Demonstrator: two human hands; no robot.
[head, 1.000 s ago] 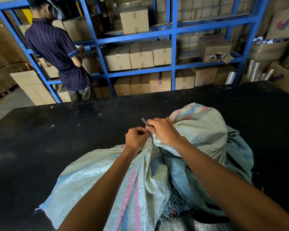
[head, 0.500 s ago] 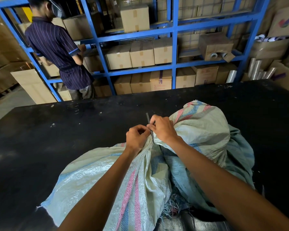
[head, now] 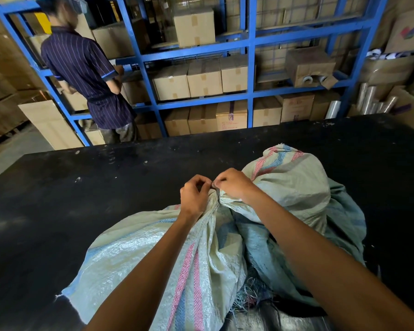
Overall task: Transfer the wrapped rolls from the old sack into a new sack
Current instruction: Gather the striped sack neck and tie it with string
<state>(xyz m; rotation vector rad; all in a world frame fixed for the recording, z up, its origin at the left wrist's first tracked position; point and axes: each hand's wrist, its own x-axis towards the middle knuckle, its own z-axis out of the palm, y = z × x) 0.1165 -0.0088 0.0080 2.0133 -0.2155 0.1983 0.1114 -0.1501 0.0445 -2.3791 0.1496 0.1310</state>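
A pale woven sack (head: 139, 254) with pink and blue stripes lies on the black table (head: 81, 187). Its neck is bunched tight at the middle, and a bulging part of it (head: 294, 185) rises behind my right wrist. A blue-green sack (head: 344, 216) lies under and to the right of it, with frayed threads at the near edge. My left hand (head: 195, 194) grips the bunched neck. My right hand (head: 234, 183) pinches a thin dark tie at the neck, fingertips against my left hand. The rolls inside are hidden.
Blue steel shelving (head: 250, 68) full of cardboard boxes stands behind the table. A person in a dark striped shirt (head: 86, 75) stands at the shelves, far left. Clear film rolls (head: 368, 99) lean at the far right.
The dark tie end that stuck up above my fingers is now almost hidden between them. Both hands have stayed at the sack's neck, closer together.
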